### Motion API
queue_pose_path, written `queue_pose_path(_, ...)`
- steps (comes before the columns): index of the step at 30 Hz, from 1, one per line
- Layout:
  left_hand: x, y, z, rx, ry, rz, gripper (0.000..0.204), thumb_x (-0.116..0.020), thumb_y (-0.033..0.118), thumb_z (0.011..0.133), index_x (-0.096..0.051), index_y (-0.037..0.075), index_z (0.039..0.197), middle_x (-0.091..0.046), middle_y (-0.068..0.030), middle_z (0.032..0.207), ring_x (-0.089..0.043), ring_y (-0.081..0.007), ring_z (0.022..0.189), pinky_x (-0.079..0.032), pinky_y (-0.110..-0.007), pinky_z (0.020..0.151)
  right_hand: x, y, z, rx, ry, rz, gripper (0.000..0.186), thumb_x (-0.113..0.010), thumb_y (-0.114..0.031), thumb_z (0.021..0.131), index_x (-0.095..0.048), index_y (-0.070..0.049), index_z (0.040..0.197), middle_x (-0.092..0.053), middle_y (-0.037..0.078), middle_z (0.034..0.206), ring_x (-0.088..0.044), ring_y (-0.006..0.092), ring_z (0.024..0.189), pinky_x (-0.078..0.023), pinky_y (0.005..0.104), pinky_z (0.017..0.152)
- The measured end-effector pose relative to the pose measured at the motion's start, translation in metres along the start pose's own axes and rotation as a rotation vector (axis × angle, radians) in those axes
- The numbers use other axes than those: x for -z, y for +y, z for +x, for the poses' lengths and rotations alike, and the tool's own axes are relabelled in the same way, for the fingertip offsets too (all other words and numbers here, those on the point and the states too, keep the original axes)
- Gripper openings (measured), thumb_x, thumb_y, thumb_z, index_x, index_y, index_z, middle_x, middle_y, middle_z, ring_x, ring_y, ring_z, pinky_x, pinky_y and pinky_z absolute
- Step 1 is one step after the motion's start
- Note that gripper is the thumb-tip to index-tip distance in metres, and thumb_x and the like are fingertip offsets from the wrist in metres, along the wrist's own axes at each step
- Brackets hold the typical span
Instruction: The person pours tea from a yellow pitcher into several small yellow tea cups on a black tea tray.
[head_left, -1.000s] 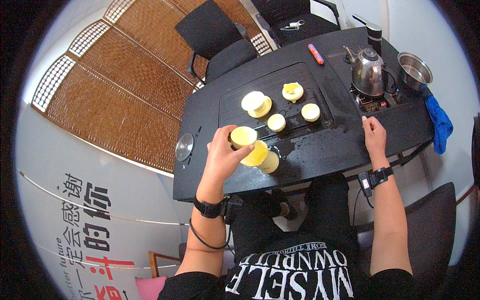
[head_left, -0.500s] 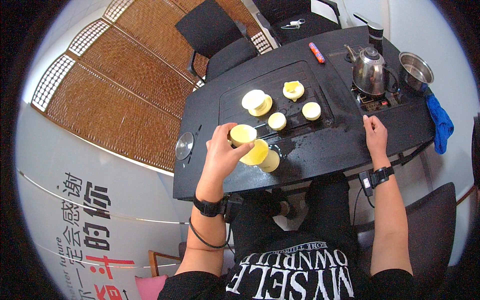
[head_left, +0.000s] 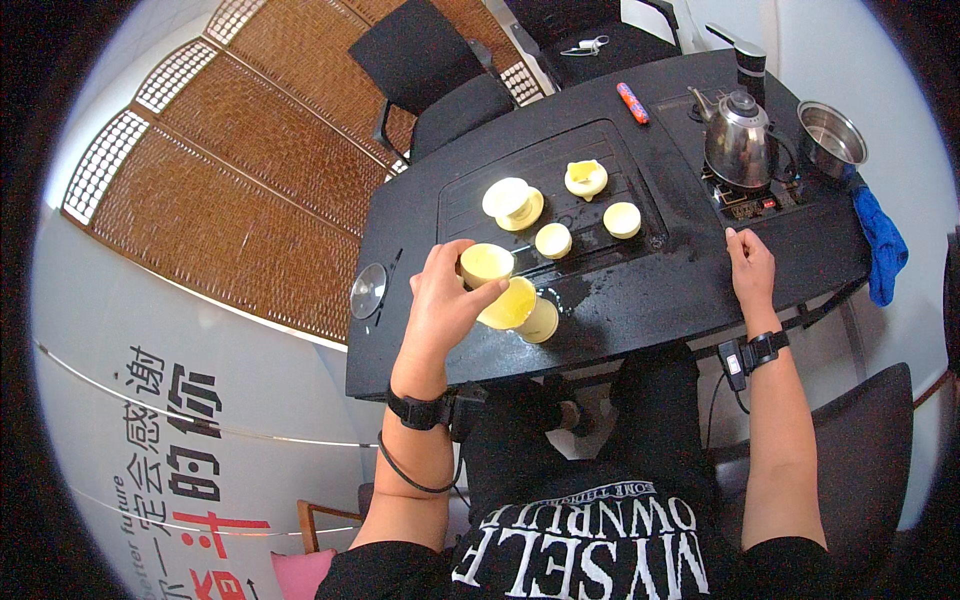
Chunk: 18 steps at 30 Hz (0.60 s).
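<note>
One yellow cup [head_left: 487, 264], pinched in the left hand [head_left: 441, 300], faces up, exact axis unclear, palm-side wall hidden; right hand [head_left: 752, 270] curled closed.

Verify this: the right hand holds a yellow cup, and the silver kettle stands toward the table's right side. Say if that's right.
The hand is wrong: the head view shows the left hand holding the yellow cup. The silver kettle does stand toward the table's right side.
</note>
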<state>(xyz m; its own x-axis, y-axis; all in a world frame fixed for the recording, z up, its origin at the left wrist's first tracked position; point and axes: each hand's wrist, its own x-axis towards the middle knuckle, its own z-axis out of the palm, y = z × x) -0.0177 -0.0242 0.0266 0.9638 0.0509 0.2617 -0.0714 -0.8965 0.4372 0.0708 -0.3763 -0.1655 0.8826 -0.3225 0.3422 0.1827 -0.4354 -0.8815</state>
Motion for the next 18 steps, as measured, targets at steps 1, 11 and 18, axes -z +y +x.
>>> queue_pose_path(1,0.0003,-0.0005,0.0002,-0.014,0.004,0.013,0.052,-0.075,0.028,0.067,-0.057,0.001,0.108,-0.058,-0.0140,0.101,-0.058,-0.0293,0.093,-0.040,-0.038,0.088,0.0000,-0.0003,0.0000,0.002,-0.002,-0.001,0.038,-0.055,-0.029,0.092,-0.046,-0.001,0.069,-0.041,0.006,0.056,-0.036,0.0134,0.052,-0.034,0.0311,0.050)
queue_pose_path(11,0.0029,-0.0004,0.0004,-0.015,-0.001,0.034,0.053,-0.074,0.028,0.066,-0.056,0.001,0.109,-0.057,-0.0137,0.102,-0.057,-0.0291,0.096,-0.036,-0.038,0.089,-0.0011,0.0003,0.0001,0.003,0.004,-0.020,0.039,-0.055,-0.031,0.092,-0.046,-0.001,0.069,-0.042,0.006,0.056,-0.037,0.0136,0.052,-0.034,0.0315,0.050)
queue_pose_path(18,0.0045,0.0033,0.0003,-0.002,-0.016,0.063,0.053,-0.075,0.028,0.066,-0.057,0.001,0.108,-0.057,-0.0135,0.101,-0.056,-0.0288,0.095,-0.034,-0.038,0.090,-0.0005,0.0011,0.0004,-0.013,-0.002,-0.010,0.038,-0.056,-0.030,0.091,-0.046,-0.001,0.068,-0.041,0.005,0.055,-0.035,0.0132,0.051,-0.034,0.0308,0.050)
